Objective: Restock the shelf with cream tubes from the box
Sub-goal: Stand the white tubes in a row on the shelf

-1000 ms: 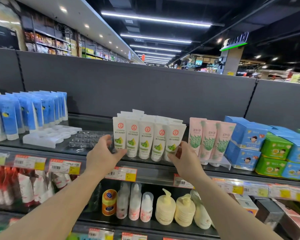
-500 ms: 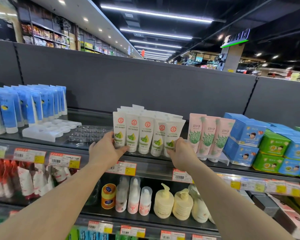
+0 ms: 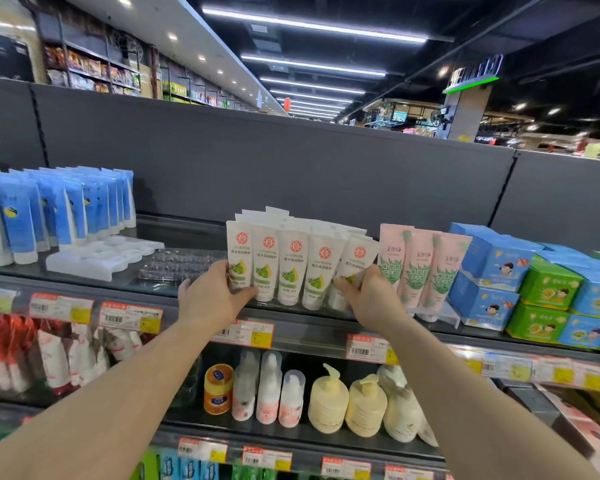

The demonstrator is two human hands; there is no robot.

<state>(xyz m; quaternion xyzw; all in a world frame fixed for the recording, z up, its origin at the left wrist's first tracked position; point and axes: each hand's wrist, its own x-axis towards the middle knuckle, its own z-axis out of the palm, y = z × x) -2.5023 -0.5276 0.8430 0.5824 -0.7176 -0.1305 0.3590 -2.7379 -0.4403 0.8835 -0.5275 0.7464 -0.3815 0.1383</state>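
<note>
there | pink tubes [image 3: 420, 268] right of white cream tubes [image 3: 293, 268] | blue tubes [image 3: 59, 206] left

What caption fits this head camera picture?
Left hand and right hand hold the ends of a row of white tubes on the shelf.

Five white cream tubes [image 3: 293, 268] stood in the front row on the top shelf [image 3: 194, 292], with more behind them that could not be counted. Three pink tubes [image 3: 420, 268] stood just beside these. The blue tubes [image 3: 49, 209] were too crowded to count. Two empty plastic trays [image 3: 101, 256] lay on that shelf, one white, one clear. Below stood one orange jar [image 3: 219, 389], three slim white bottles [image 3: 269, 389] and at least three cream pump bottles [image 3: 329, 400]. Two hands [image 3: 212, 299] reached in.
</note>
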